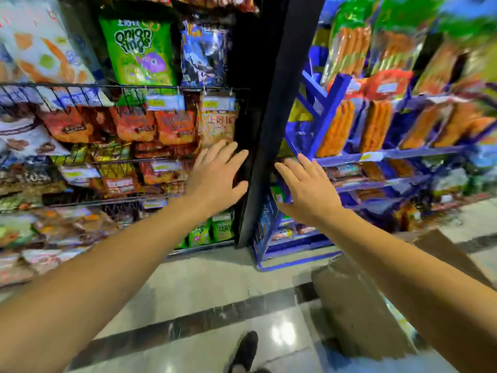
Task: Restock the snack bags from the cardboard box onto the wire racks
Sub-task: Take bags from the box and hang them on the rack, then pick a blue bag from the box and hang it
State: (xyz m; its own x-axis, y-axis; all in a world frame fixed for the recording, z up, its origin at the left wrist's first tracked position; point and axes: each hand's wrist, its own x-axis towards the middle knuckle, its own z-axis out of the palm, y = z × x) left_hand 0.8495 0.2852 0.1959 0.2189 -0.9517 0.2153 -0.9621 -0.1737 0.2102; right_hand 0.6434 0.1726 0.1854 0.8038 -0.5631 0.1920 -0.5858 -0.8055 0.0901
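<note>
- Before the black wire racks [118, 88]: left hand [215, 179] and right hand [309, 188] empty, fingers spread — between bags.
- Below the right fingers: brown cardboard box [357, 305] on the floor — reach there next, probably.

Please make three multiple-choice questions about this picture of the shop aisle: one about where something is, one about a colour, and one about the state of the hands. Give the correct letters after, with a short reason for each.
1. Where is the cardboard box?
A. on the top wire rack
B. on the floor at the lower right
C. in the left hand

2. What is the main colour of the onion rings bag?
A. green
B. black
C. white

3. What are the two hands doing?
A. both grip one bag
B. the right hand grips the box
C. both are open and hold nothing

Answers:
1 B: the box stands on the tiled floor, under the right forearm.
2 A: its front is bright green, above the wire rack.
3 C: the left hand and the right hand have spread fingers and nothing in them.
</note>
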